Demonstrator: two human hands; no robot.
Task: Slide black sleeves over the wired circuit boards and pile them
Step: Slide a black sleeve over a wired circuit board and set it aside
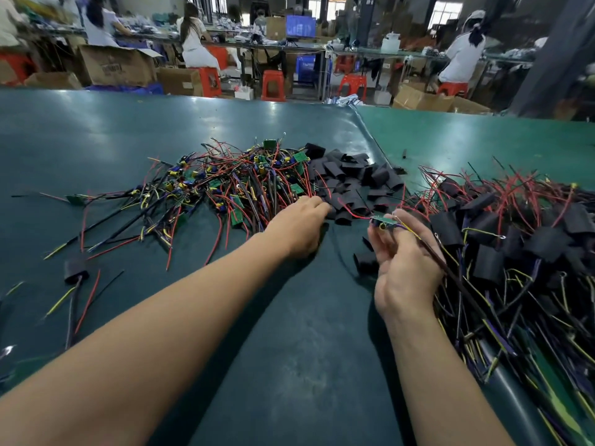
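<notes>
The mat (128, 130) under my arms is dark teal, paler green to the right. The loose sleeves (352, 181) are plain black. The board (381, 219) in my right hand (404, 265) is green, trailing wires — red, yellow, purple, black. The unsleeved pile (231, 181) shows green boards with yellow and blue parts. Beyond, red-orange stools (273, 85) and brown cardboard boxes (117, 67).

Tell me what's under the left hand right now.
The left hand rests palm down at the near edge of the loose black sleeves, on the green mat. Its fingertips reach among them; whether they hold one is hidden.
</notes>
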